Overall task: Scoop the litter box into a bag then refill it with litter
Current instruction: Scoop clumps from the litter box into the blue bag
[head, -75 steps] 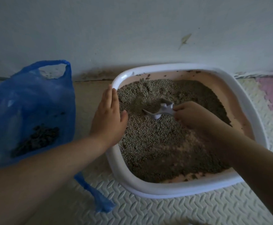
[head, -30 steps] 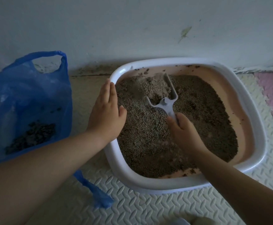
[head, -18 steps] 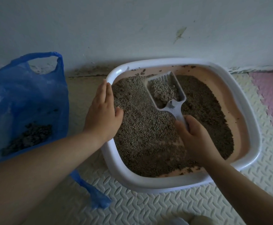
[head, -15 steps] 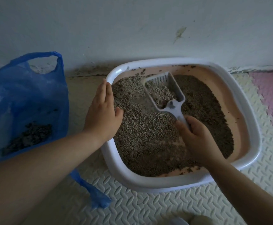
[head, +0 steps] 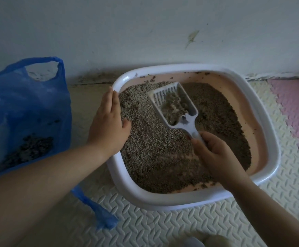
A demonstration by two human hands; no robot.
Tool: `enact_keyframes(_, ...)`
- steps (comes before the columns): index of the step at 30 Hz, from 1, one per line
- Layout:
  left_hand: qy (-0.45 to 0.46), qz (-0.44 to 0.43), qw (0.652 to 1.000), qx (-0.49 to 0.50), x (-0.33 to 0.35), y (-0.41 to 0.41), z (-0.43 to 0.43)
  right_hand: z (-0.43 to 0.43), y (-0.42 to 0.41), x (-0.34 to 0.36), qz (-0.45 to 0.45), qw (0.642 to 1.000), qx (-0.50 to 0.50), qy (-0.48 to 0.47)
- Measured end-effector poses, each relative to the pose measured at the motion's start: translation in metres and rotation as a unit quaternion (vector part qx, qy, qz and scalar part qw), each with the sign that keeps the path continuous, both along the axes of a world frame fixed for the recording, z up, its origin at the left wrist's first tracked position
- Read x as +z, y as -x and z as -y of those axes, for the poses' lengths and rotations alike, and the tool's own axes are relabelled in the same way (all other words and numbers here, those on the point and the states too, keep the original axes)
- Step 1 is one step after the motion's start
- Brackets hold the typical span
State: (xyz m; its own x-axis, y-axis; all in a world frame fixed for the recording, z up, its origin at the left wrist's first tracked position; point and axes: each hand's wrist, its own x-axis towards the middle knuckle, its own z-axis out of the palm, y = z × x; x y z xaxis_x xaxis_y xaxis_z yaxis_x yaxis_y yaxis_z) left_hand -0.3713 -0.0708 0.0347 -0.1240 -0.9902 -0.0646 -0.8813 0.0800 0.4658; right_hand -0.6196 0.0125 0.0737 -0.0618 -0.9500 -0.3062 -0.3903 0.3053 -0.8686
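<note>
**A:** Where does everything sit, and what are my hands doing?

**B:** The litter box (head: 262,97) is on the floor mat (head: 163,227), its far edge close to the wall (head: 145,29); the blue bag (head: 20,107) stands off its left edge, open, with dark clumps at the bottom. My right hand (head: 216,157) is wrapped around the handle of the scoop (head: 175,104), which is lifted over the far half of the box with litter (head: 154,157) in it; my left hand (head: 107,125) lies flat and spread on the left rim, gripping nothing.

**A:** How will that scoop handle?

**B:** I judge it light, stiff plastic, slotted so loose grains sift through; the load is loose and will spill if tipped, so I would keep it level and grip low on the handle; the bag looks thin and limp, so I would take it by its loop; the box looks heavy with litter, best steadied at the rim.
</note>
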Motion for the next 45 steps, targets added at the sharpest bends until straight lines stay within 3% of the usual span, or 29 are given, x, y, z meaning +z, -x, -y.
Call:
enact_keyframes(9,0.0,0.003,1.0,0.0,0.001,0.0,0.0,-0.002,0.005,0.005,-0.041,0.999,0.002,0.0)
enact_keyframes(16,-0.003,0.009,1.0,0.0,0.001,0.0,0.0,0.0,0.015,0.01,-0.099,0.992,0.081,-0.024)
enact_keyframes(25,0.002,0.009,1.0,0.001,0.0,0.0,0.0,-0.003,0.018,0.008,-0.06,0.994,0.079,-0.035)
enact_keyframes(45,-0.007,-0.02,1.0,0.002,0.001,-0.003,-0.001,-0.005,0.012,0.007,-0.092,0.992,0.079,-0.026)
